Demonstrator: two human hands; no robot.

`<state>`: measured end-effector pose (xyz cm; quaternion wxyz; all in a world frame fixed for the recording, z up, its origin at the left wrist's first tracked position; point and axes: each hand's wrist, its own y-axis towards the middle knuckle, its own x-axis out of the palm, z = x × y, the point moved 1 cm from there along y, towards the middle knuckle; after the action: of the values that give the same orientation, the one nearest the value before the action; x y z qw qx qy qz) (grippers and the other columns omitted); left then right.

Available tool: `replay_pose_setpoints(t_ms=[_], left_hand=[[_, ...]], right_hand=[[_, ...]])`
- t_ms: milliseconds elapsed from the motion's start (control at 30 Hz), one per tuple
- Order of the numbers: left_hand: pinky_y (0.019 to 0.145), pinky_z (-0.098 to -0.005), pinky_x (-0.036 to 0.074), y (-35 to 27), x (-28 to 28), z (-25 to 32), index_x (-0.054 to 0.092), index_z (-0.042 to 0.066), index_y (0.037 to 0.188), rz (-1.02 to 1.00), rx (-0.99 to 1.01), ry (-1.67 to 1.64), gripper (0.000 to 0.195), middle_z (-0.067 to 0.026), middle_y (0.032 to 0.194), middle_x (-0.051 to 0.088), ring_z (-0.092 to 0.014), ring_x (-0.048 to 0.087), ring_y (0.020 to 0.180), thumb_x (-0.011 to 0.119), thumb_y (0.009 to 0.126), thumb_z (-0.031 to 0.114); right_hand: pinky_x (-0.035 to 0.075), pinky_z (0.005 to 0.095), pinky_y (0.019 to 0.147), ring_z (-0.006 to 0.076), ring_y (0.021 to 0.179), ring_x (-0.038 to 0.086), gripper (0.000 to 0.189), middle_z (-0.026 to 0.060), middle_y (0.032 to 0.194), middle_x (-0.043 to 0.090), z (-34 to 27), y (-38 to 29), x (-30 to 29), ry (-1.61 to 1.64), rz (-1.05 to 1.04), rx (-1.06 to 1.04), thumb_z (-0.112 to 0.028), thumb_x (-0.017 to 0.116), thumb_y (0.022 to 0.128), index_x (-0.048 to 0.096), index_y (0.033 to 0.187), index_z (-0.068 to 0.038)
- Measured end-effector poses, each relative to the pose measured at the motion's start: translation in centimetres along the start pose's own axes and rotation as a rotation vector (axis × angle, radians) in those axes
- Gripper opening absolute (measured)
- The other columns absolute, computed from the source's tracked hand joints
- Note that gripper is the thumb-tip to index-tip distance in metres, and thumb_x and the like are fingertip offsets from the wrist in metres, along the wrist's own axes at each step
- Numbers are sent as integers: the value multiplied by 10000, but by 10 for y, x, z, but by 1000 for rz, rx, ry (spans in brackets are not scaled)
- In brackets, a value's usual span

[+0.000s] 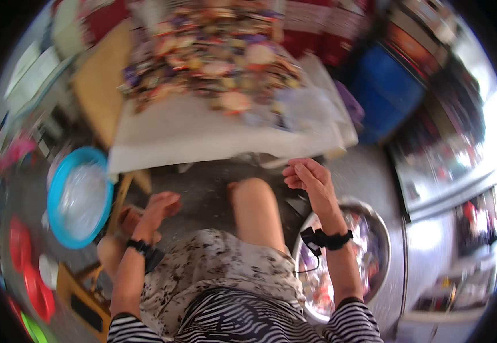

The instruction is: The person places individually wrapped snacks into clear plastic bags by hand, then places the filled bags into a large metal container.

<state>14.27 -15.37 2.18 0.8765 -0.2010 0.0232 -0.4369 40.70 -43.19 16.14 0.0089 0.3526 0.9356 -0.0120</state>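
Observation:
A table with a pale cover [197,141] stands in front of my knees. On its far half lies a heap of small wrapped packets [214,64], blurred, in mixed colours. My right hand [310,178] is above my lap, just short of the table's front right corner. Its fingers are curled in with the thumb against them, and nothing shows in it. Lower on the left, over my thigh, is my left hand [158,210]. Its fingers are bent and blurred; no object shows there. A clear plastic bag [306,109] lies at the table's right side.
By my right forearm a round metal basin [383,244] on the floor holds many shiny wrapped packets. A turquoise tub [53,208] with clear plastic inside stands at left. Red plastic stools or basins [38,296], a wooden chair [74,291] and a blue barrel [381,94] are around me.

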Motion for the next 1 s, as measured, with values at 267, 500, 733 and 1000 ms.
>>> replay_pose_setpoints(t_ms=[267, 500, 733, 1000], left_hand=[[615, -233, 436, -26, -46, 20, 608, 28, 908, 142, 49, -84, 300, -39, 804, 619, -106, 564, 705, 596, 833, 318], [542, -224, 417, -29, -89, 24, 616, 13, 835, 300, 83, -51, 236, -50, 708, 611, -99, 547, 610, 610, 809, 248], [503, -262, 400, -25, -191, 3, 609, -15, 750, 1036, 260, 154, 180, -54, 626, 575, -117, 522, 555, 638, 747, 163], [651, -383, 459, -6, -229, -9, 569, 7, 684, 1412, -27, 561, 353, -154, 737, 597, -303, 578, 727, 698, 638, 332]], right_hand=[[479, 227, 664, 94, 725, 591, 273, 63, 853, 640, -57, 77, 189, -83, -515, -166, -223, 515, 905, 579, 1032, 10], [476, 276, 690, 174, 774, 603, 214, 94, 867, 638, -8, 152, 257, -311, -435, -374, -150, 554, 862, 588, 964, 36], [413, 406, 835, 321, 960, 536, 193, 147, 1003, 587, 58, 179, 260, -786, -120, -894, -73, 579, 767, 592, 932, 26], [394, 406, 865, 301, 977, 532, 195, 114, 1031, 574, 56, 179, 263, -895, -66, -855, -92, 587, 756, 598, 925, 6]])
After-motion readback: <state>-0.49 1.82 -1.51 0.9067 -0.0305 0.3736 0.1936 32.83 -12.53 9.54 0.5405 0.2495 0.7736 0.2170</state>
